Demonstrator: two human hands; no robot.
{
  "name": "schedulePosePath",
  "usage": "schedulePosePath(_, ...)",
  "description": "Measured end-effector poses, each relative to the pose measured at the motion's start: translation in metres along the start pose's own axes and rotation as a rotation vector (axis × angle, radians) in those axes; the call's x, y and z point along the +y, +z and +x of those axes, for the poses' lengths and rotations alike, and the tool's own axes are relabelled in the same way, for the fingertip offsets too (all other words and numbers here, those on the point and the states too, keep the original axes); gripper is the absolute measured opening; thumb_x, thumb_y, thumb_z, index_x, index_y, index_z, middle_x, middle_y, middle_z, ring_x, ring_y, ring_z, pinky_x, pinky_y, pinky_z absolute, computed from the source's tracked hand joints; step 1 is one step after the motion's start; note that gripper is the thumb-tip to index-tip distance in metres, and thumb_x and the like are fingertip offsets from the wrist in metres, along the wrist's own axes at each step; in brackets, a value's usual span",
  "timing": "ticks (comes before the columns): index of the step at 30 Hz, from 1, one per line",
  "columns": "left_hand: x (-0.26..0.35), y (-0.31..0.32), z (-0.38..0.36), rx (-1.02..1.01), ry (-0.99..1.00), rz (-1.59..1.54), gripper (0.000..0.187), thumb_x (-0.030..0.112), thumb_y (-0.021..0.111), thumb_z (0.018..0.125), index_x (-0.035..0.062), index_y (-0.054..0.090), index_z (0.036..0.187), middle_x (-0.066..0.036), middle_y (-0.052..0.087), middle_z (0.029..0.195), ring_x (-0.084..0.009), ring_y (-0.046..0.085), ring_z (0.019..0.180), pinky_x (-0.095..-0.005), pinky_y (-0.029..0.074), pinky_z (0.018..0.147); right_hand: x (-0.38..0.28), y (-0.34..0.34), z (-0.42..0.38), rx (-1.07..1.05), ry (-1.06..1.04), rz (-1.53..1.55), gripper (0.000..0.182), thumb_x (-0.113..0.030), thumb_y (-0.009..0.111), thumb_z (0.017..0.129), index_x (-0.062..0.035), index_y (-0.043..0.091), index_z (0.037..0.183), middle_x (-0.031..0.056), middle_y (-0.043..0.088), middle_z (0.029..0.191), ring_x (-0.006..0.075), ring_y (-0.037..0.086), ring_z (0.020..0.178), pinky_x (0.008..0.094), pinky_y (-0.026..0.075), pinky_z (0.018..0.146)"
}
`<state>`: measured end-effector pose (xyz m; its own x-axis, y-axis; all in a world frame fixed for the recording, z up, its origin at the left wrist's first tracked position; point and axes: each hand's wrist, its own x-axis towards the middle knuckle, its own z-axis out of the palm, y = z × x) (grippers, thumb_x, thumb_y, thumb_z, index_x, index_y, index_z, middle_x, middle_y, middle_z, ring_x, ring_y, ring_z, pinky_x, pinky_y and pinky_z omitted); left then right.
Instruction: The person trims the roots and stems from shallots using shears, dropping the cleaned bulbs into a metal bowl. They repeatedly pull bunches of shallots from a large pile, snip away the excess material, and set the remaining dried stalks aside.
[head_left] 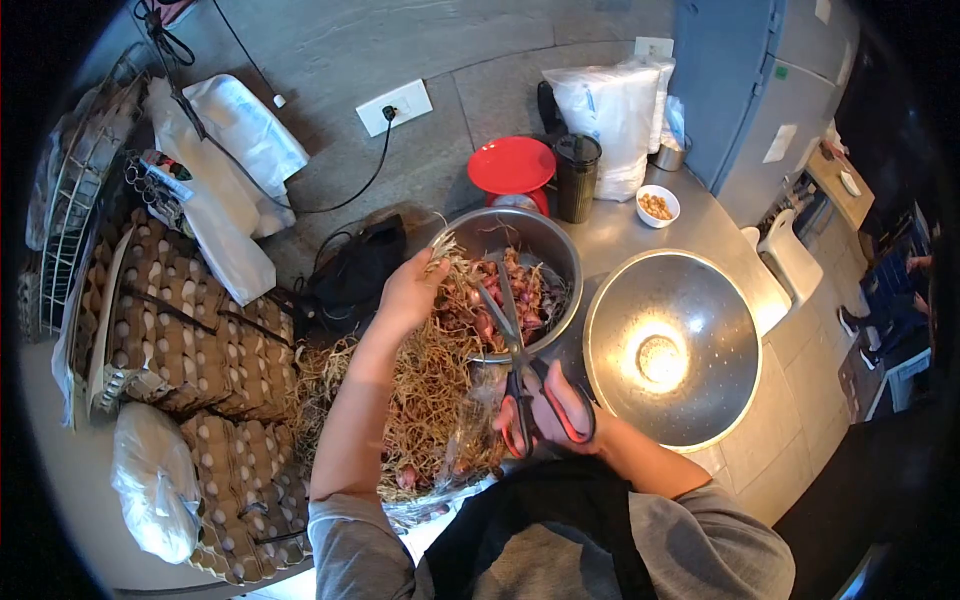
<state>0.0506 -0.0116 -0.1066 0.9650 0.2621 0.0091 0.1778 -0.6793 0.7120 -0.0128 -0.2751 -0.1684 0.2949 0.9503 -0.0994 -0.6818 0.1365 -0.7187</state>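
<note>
My left hand (pixel 408 290) is closed around the dry stems of a bunch of shallots (pixel 455 262), held over the near-left side of a steel bowl (pixel 573 265). Loose reddish shallots (pixel 520 285) lie in that bowl. In my right hand (pixel 565 412) is a pair of scissors (pixel 514 345) with black and red handles. Its blades are parted and point up toward the bunch, overlapping the bowl in this view. Below my left forearm spreads a large heap of dried shallot stems (pixel 425 385), with a few bulbs showing in it.
A wide steel bowl (pixel 700 330) stands to the right. Behind are a red-topped scale (pixel 511 165), a dark tumbler (pixel 577 180), white bags (pixel 605 115) and a small bowl of yellowish pieces (pixel 657 206). Stacked egg trays (pixel 195 320) fill the left. Another person (pixel 890 290) is at far right.
</note>
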Motion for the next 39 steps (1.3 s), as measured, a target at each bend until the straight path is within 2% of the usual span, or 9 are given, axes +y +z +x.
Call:
schedulePosePath(5,-0.009,0.0,0.001,0.034,-0.019,-0.06,0.048,0.035,0.054,0.089,-0.0007,0.05,0.121,-0.023,0.06,0.107,-0.0315,0.058,0.101,-0.0346,0.044,0.085,-0.001,0.021,-0.012,-0.003,0.052,0.047,0.089,-0.08,0.018,0.075,-0.0089,0.033,0.127,0.0118,0.06,0.102,0.0183,0.058,0.072,0.0304,0.044,0.065)
schedulePosePath(14,0.0,-0.004,-0.012,-0.012,0.031,-0.048,0.049,0.036,0.054,0.089,-0.0015,0.05,0.121,-0.023,0.06,0.106,-0.0324,0.058,0.1,-0.034,0.043,0.085,0.001,0.023,0.01,0.055,0.012,0.062,0.077,-0.068,0.027,0.084,-0.0014,0.038,0.121,0.0055,0.06,0.078,0.0151,0.055,0.056,0.0284,0.046,0.057)
schedulePosePath(20,-0.008,0.002,-0.012,-0.012,0.013,-0.016,0.049,0.035,0.056,0.088,-0.0027,0.05,0.119,-0.023,0.06,0.105,-0.0324,0.058,0.1,-0.033,0.044,0.085,0.003,0.021,0.013,0.085,-0.012,0.128,0.075,-0.071,0.023,0.083,-0.0068,0.043,0.117,0.0044,0.061,0.078,0.0144,0.055,0.056,0.0255,0.04,0.05)
schedulePosePath(23,0.0,0.001,-0.02,-0.121,0.029,-0.045,0.05,0.035,0.056,0.087,-0.0028,0.05,0.12,-0.023,0.06,0.106,-0.0314,0.058,0.101,-0.0328,0.044,0.085,-0.001,0.015,0.017,0.055,-0.015,0.157,0.073,-0.068,0.022,0.085,-0.0061,0.044,0.116,0.0096,0.061,0.084,0.0172,0.055,0.06,0.0293,0.043,0.058)
schedulePosePath(28,0.002,0.004,-0.02,-0.165,0.0,0.028,0.051,0.036,0.056,0.088,-0.0031,0.049,0.12,-0.023,0.059,0.107,-0.0304,0.058,0.101,-0.0337,0.044,0.085,-0.006,0.017,0.028,0.087,-0.074,0.223,0.069,-0.067,0.025,0.085,-0.0064,0.05,0.108,0.0062,0.057,0.071,0.0159,0.051,0.052,0.0277,0.04,0.05)
schedulePosePath(33,-0.002,0.002,-0.012,-0.062,0.041,-0.097,0.046,0.031,0.054,0.089,-0.0031,0.05,0.12,-0.022,0.06,0.106,-0.028,0.059,0.097,-0.0332,0.044,0.081,-0.001,0.003,0.03,0.165,-0.08,0.213,0.058,-0.06,0.037,0.088,-0.0063,0.052,0.102,-0.0002,0.05,0.061,0.0128,0.047,0.044,0.024,0.037,0.042)
schedulePosePath(34,-0.001,0.0,-0.012,-0.024,0.064,-0.148,0.045,0.03,0.053,0.09,-0.003,0.05,0.12,-0.022,0.06,0.106,-0.027,0.059,0.096,-0.0329,0.044,0.081,0.0,0.005,0.028,0.184,-0.084,0.171,0.06,-0.062,0.034,0.087,-0.0068,0.052,0.103,0.0002,0.052,0.062,0.0131,0.049,0.046,0.0242,0.038,0.043)
schedulePosePath(35,0.0,-0.002,-0.014,-0.012,0.105,-0.258,0.041,0.027,0.052,0.091,-0.0023,0.05,0.12,-0.014,0.062,0.096,-0.0181,0.057,0.083,-0.0285,0.044,0.074,0.002,0.006,0.025,0.201,-0.085,0.13,0.063,-0.065,0.032,0.086,-0.0074,0.051,0.103,0.0007,0.054,0.064,0.0135,0.051,0.047,0.0243,0.039,0.044)
schedulePosePath(39,0.008,-0.016,-0.016,0.002,-0.053,-0.362,0.036,0.026,0.051,0.092,0.0004,0.052,0.118,0.003,0.052,0.078,-0.0064,0.041,0.066,-0.0218,0.037,0.06,-0.001,0.009,0.0,0.169,0.095,0.141,0.078,-0.075,0.02,0.079,-0.0097,0.047,0.112,0.0054,0.063,0.079,0.0157,0.059,0.06,0.0252,0.044,0.051)
